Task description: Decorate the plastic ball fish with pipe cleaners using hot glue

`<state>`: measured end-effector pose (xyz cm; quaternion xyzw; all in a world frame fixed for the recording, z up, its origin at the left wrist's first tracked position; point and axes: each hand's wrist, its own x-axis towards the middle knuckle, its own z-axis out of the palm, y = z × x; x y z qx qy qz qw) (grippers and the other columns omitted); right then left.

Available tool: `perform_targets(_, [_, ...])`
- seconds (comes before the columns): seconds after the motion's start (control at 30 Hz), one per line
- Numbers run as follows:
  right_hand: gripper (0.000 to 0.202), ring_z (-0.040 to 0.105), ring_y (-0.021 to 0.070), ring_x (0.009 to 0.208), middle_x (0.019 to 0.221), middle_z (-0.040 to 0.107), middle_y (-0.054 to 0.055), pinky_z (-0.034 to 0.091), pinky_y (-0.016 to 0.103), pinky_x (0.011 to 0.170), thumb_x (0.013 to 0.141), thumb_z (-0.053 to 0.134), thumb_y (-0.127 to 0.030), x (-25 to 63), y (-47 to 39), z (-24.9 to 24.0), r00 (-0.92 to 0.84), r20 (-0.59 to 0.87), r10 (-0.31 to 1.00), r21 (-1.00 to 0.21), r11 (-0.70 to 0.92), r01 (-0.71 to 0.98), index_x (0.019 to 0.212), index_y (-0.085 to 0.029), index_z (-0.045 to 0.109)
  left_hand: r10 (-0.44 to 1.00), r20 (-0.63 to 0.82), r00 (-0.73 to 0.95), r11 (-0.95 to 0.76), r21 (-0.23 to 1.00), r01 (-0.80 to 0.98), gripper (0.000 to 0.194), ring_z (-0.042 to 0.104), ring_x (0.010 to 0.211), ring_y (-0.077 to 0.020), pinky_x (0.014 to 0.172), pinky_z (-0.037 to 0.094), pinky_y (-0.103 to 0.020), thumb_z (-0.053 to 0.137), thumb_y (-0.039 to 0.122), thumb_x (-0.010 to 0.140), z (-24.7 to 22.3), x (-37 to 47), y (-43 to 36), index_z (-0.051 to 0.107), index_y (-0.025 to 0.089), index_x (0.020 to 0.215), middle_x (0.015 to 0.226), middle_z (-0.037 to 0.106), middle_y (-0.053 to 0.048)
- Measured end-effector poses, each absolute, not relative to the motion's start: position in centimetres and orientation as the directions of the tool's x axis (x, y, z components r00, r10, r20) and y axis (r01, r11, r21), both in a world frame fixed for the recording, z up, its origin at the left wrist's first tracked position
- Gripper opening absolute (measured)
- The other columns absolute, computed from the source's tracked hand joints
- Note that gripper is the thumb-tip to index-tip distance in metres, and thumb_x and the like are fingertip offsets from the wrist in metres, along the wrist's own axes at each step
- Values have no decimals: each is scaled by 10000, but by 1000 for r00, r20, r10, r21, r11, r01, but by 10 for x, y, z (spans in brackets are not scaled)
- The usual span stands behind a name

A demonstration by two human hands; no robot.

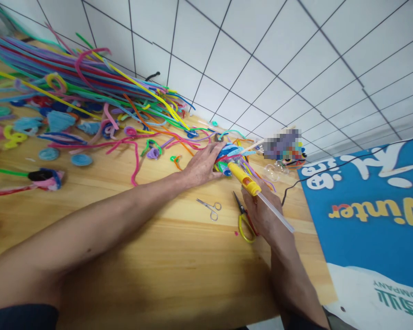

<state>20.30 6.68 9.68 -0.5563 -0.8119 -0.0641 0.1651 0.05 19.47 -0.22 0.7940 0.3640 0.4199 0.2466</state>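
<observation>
My right hand [258, 206] is wrapped round a yellow hot glue gun [244, 178], and a clear glue stick [275, 211] sticks out of its rear. The gun's nozzle end is at a blue and green pipe-cleaner piece [229, 153]. That piece is gripped in my left hand [203, 162], whose fingers curl round its far side and are partly hidden. Below the hands lie small silver scissors [211, 208]. A pair of yellow-handled scissors [244, 220] rests beside my right hand.
A large bundle of coloured pipe cleaners [89, 87] lies along the tiled wall [206, 50]. Blue coiled discs [81, 159] and other shaped pieces are scattered at left. A black cable [296, 181] runs over a blue printed sheet [365, 233] at right.
</observation>
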Motion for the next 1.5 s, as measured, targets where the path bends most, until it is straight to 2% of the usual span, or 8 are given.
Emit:
perform_targets(0.2, [217,734,262,945,1083,770,89,569,357,767,1088,506,-323,204,68,94,-327,359,874,-72,376,924,1232,-243,647,772,513,374,-631,690,355,1005,469,1552,-383,1239,457,-582,853,469,848,-4,1,196,295,258,1657,1659,462,-191])
perform_targets(0.37, [184,717,260,916,1054,760,80,572,366,765,1078,512,-323,203,68,98,-309,396,865,-87,370,925,1172,-246,650,777,505,376,-625,694,357,992,469,1547,-388,1237,456,-583,849,494,849,-5,2,197,314,229,1641,1656,460,-206])
perform_targets(0.7, [213,727,288,1029,1138,781,84,590,408,834,1070,518,-353,211,71,84,-307,372,876,-149,382,912,1219,-269,646,762,523,381,-643,681,351,988,474,1541,-388,1233,464,-567,855,457,844,-6,1,197,314,221,1636,1655,460,-196])
perform_targets(0.9, [200,712,278,936,1053,777,85,580,408,816,1073,505,-360,207,72,86,-292,352,889,-130,356,926,1155,-257,655,766,524,373,-638,688,345,984,474,1545,-379,1231,464,-569,853,445,843,-6,1,197,313,247,1642,1654,464,-183])
perform_targets(1.03, [185,719,266,931,1067,770,85,580,389,788,1078,502,-343,205,70,92,-313,383,869,-126,385,914,1151,-255,648,770,522,367,-635,686,354,995,475,1545,-380,1234,462,-569,856,476,841,-7,2,197,315,247,1643,1652,464,-180])
perform_targets(1.2, [153,721,265,884,1014,761,78,567,369,730,1056,538,-322,204,68,98,-284,403,870,-91,347,934,1135,-247,645,770,517,373,-634,686,358,997,479,1540,-375,1232,464,-558,852,489,846,-6,1,197,315,234,1646,1650,463,-188])
perform_targets(1.5, [182,734,269,985,1096,778,86,591,383,836,1076,526,-333,204,69,93,-310,381,871,-133,384,914,1162,-251,663,767,516,381,-636,690,345,1005,471,1544,-383,1239,453,-571,862,451,831,-6,1,198,311,254,1649,1653,462,-179])
